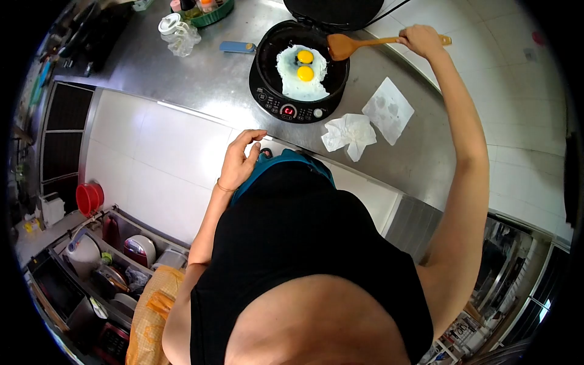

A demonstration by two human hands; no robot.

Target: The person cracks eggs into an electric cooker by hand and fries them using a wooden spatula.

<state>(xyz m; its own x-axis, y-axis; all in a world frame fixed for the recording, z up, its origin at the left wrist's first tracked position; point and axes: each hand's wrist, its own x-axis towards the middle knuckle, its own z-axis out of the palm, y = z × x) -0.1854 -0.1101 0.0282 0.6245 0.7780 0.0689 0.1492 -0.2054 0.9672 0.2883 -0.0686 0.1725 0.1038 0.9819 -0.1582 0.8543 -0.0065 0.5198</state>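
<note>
Two fried eggs (pixel 304 88) with whole yellow yolks lie joined in one white in the dark round pan (pixel 266 67) of an electric griddle. The griddle's front panel (pixel 289 111) has buttons and a lit red display. My right hand (pixel 421 41) is closed round the handle of a wooden spatula (pixel 342 47), whose blade hangs over the pan's right rim, beside the eggs. My left hand (pixel 241 159) hovers in front of the counter's edge near my body, fingers loosely curved and apart, holding nothing.
Two white paper towels (pixel 389 111) lie on the steel counter (pixel 201 73), right of the griddle. A blue-handled tool (pixel 237 47) rests to its left. Farther left stand a jar (pixel 170 24) with a plastic bag and a green basket (pixel 214 15) of bottles. The griddle's lid (pixel 333 11) is raised behind.
</note>
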